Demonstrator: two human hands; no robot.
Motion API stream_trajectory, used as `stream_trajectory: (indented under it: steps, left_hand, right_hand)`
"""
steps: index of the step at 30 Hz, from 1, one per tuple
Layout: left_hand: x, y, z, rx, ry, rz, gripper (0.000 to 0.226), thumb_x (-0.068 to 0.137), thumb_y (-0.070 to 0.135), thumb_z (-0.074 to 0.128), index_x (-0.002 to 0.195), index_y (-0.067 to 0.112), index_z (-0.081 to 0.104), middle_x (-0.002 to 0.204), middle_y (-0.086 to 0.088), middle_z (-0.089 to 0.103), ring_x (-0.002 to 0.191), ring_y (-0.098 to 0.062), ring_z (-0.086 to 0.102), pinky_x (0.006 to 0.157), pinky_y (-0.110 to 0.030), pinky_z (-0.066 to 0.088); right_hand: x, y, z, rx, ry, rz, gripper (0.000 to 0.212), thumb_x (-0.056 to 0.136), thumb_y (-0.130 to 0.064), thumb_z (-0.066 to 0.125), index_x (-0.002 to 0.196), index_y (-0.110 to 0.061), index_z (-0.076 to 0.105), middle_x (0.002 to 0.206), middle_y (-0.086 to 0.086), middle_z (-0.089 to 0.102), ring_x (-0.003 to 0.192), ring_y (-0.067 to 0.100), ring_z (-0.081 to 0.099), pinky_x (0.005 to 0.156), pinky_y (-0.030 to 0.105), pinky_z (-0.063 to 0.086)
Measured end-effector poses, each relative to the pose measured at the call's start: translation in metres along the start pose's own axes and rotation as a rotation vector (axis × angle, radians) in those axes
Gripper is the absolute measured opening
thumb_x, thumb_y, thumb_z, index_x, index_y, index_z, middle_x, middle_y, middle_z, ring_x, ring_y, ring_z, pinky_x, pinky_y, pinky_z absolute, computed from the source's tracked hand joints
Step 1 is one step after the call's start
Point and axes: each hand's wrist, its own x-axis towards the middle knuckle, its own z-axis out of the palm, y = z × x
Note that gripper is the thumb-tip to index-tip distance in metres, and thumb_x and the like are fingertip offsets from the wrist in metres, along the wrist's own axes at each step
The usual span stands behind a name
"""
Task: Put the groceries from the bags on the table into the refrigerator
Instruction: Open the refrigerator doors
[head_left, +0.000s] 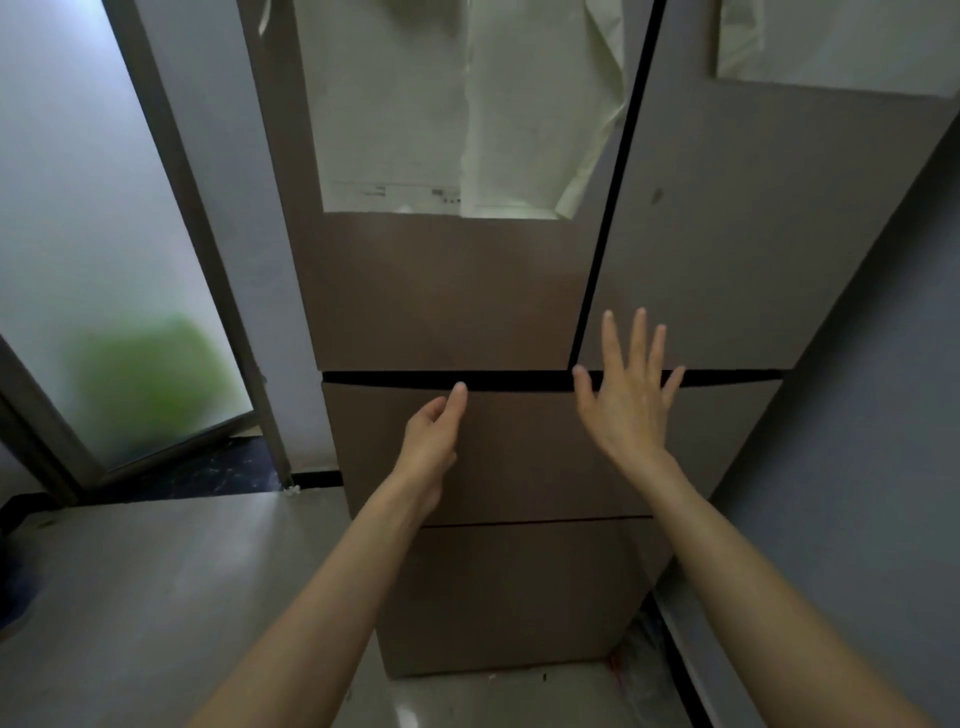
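A tall brown refrigerator fills the middle of the head view, with two upper doors and two drawers below, all closed. My left hand is raised in front of the upper drawer, fingers loosely curled, its thumb tip near the dark gap under the upper left door. My right hand is spread flat with fingers apart, over the gap where the upper right door meets the drawer. Neither hand holds anything. No bags or groceries are in view.
White paper sheets hang on the upper left door. A frosted glass door with a green blur behind it stands to the left. A grey wall runs close along the fridge's right side. The light floor lies below.
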Motion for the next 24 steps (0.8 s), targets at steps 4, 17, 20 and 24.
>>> stream_trajectory:
  steps: [4,17,20,24]
  left_hand:
    - [0.044,0.022,0.023,-0.344,-0.084,-0.168,0.083,0.086,0.055,0.051,0.147,0.008,0.019,0.147,-0.013,0.035,0.133,-0.026,0.038,0.105,-0.046,0.035]
    - [0.089,0.018,0.064,-0.913,-0.102,-0.171,0.077,0.082,0.057,0.053,0.142,0.016,0.03,0.148,-0.016,0.032,0.136,-0.03,0.033,0.106,-0.046,0.036]
    - [0.089,0.01,0.061,-0.861,-0.116,-0.137,0.062,0.086,0.047,0.054,0.136,0.014,0.038,0.144,-0.016,0.04,0.134,-0.029,0.037,0.104,-0.043,0.038]
    - [0.089,0.012,0.064,-0.849,-0.065,-0.14,0.066,0.087,0.047,0.054,0.139,0.013,0.035,0.145,-0.016,0.039,0.136,-0.029,0.034,0.105,-0.042,0.037]
  right_hand:
    - [0.056,-0.001,-0.001,0.069,0.079,0.056,0.066,0.098,-0.038,0.036,0.149,-0.027,-0.004,0.157,0.008,-0.016,0.144,0.031,-0.013,0.113,0.057,0.001]
    - [0.078,0.017,0.03,0.162,0.232,0.009,0.063,0.099,-0.03,0.039,0.145,-0.034,-0.004,0.156,0.003,-0.013,0.144,0.029,-0.01,0.111,0.058,0.022]
    - [0.076,0.018,0.024,0.143,0.233,-0.014,0.063,0.098,-0.03,0.042,0.146,-0.034,0.001,0.156,0.001,-0.012,0.145,0.028,-0.007,0.105,0.05,0.036]
    - [0.072,0.015,0.009,0.147,0.183,0.006,0.056,0.099,-0.033,0.039,0.148,-0.033,0.012,0.158,0.002,-0.006,0.145,0.027,-0.004,0.108,0.043,0.031]
